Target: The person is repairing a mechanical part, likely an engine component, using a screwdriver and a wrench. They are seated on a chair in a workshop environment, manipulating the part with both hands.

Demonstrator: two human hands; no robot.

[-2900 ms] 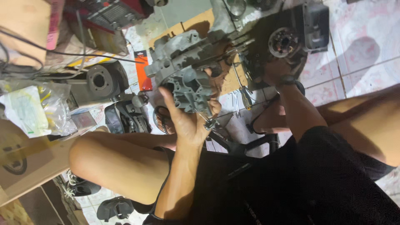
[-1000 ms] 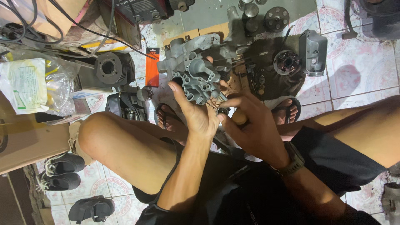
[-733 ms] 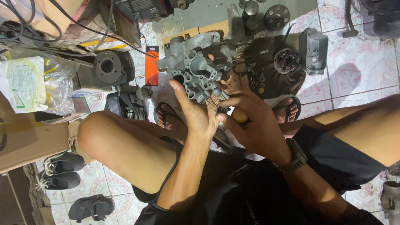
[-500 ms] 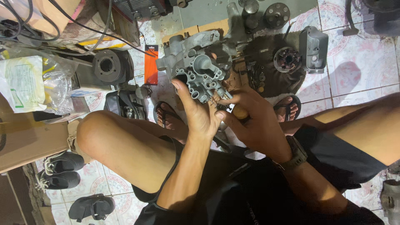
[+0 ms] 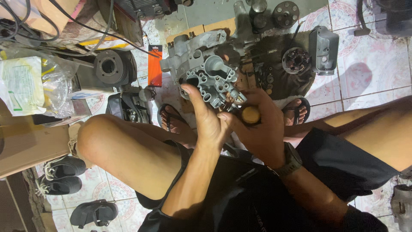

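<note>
left hand (image 5: 206, 118) fingers wrapped on metal casting (image 5: 206, 71) | right hand (image 5: 257, 129) fist closed round screwdriver (image 5: 250, 115) | judgement: keep tool square, casting braced steady

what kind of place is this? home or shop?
Likely an informal small-engine repair spot on a tiled floor, maybe at a home. The left hand steadies a grey cast-metal engine casing; the right hand holds a yellow-handled tool. A finned cylinder and loose parts lie around.

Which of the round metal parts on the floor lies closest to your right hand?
The dark finned disc on the stained cloth, just above the right hand; the two others sit farther up.
</note>
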